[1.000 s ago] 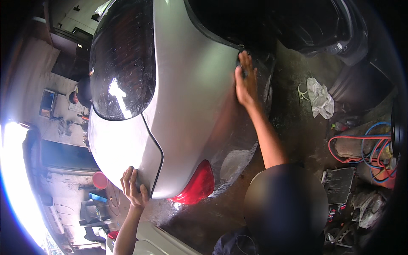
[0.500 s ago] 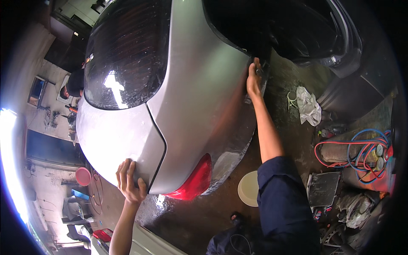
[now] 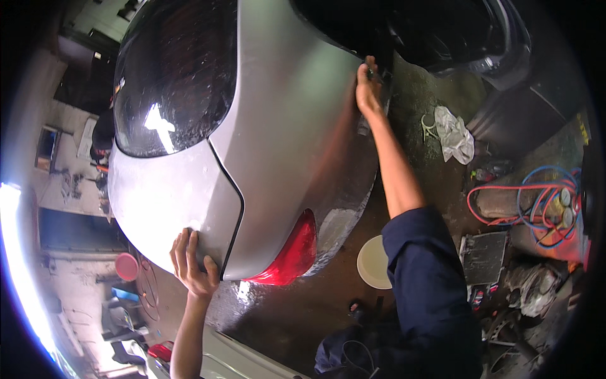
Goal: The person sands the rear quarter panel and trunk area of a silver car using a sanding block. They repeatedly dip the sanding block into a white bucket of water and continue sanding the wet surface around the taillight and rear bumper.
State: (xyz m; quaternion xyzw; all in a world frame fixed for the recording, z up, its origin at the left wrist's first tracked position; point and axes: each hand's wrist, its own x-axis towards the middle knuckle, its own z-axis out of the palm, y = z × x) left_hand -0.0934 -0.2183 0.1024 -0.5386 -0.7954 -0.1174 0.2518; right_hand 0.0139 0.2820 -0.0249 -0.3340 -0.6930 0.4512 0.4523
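A silver-grey car (image 3: 284,114) with a dull, partly sanded-looking finish stands in front of me. My left hand (image 3: 194,264) lies on its boot lid (image 3: 164,196), fingers stretched and thumb apart, beside the dark panel gap. Far to the right, my right hand (image 3: 368,90) is at the rear side panel near the door opening. Its fingers bend round something small and dark that I cannot make out. Between the hands sit the red tail light (image 3: 291,252) and a whitish patch (image 3: 334,230) on the bumper. The dark rear window (image 3: 177,82) is specked with droplets or dust.
A dark open door (image 3: 454,38) stands far right. On the wet floor lie a cream basin (image 3: 374,264) and a crumpled pale bag (image 3: 453,134). Red and blue hoses (image 3: 543,199) coil over a cylinder at right. A pink basin (image 3: 127,267) is left. Another pale car (image 3: 233,360) stands nearby.
My view has shifted slightly, so the car sits a little higher and further left. Both hands remain on about the same parts of the body.
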